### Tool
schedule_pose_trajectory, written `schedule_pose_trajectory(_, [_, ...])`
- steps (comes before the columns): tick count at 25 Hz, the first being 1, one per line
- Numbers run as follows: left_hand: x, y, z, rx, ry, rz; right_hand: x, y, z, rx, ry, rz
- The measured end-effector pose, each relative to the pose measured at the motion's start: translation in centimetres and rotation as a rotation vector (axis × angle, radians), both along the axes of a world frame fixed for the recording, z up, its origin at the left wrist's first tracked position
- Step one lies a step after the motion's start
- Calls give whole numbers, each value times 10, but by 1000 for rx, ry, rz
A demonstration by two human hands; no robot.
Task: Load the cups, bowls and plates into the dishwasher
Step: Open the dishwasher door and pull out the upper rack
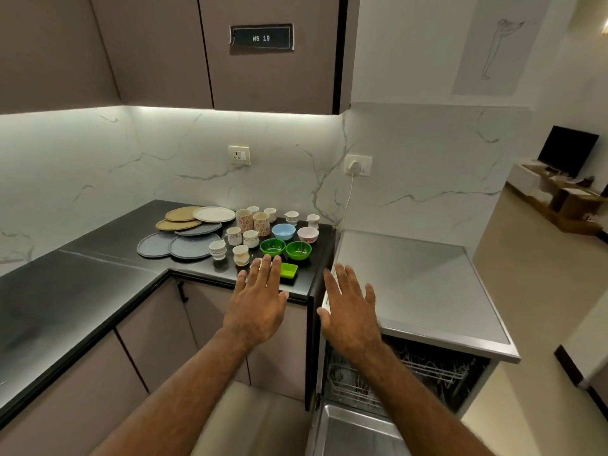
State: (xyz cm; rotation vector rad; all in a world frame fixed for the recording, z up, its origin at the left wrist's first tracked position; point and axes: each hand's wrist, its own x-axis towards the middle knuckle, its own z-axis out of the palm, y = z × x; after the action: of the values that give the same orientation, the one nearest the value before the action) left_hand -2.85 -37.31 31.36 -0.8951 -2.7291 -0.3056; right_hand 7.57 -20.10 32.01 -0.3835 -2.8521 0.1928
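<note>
On the black counter [98,284] lie several plates: grey ones [189,246], tan ones [182,213] and a white one [214,214]. Beside them stand several patterned cups [244,220], two round green bowls [272,247], a blue bowl [283,231], a white bowl [308,234] and a small square green dish [289,270]. My left hand [258,301] hovers flat, fingers spread, over the counter's front edge near the green dish. My right hand [350,311] is spread the same way above the open dishwasher [427,366]. Its wire rack [434,370] shows inside. Neither hand holds anything.
The dishwasher's steel top [414,278] sits right of the counter, its door [355,432] folded down below. A white cable [349,195] hangs from a wall socket behind the cups. Upper cabinets [263,77] hang overhead. An open room with a screen [567,149] lies to the right.
</note>
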Motion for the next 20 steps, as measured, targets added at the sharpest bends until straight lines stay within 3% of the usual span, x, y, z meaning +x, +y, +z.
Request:
schedule_pose_trajectory(5, [-51,10,-25,-15,-52,3,-54,8,-25,-54,-74,42])
schedule_pose_trajectory(9, [-113,23,-48,-29,-128,9,-107,19,-49,-89,-27,64])
schedule_pose_trajectory(15, [-212,56,-81,-65,-168,-26,-191,45,-78,-114,-26,-30])
schedule_pose_trajectory(20, [-244,86,-112,-81,-199,-82,-220,73,-105,-124,-86,-116])
